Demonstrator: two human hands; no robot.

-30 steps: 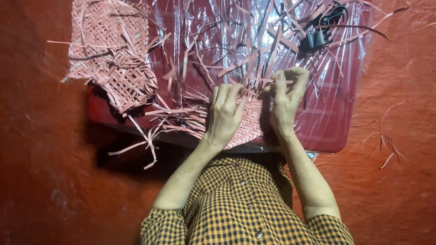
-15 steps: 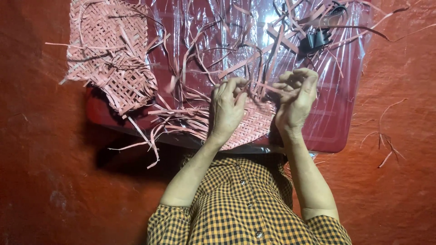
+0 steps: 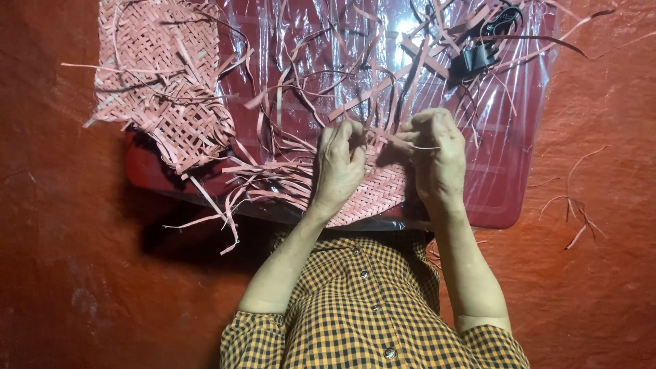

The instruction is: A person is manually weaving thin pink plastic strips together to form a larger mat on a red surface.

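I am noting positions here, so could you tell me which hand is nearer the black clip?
Right. The right hand is just below the black clip; the left hand is farther left.

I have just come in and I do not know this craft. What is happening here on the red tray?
A person in a checked shirt is weaving flat strips into a mat. The left hand rests on the woven mat and pinches strips at its edge. The right hand pinches a thin strip beside it. Loose strips lie over the plastic-covered red tray. Another woven piece lies at the tray's left corner, and a small dark object lies near the far side.
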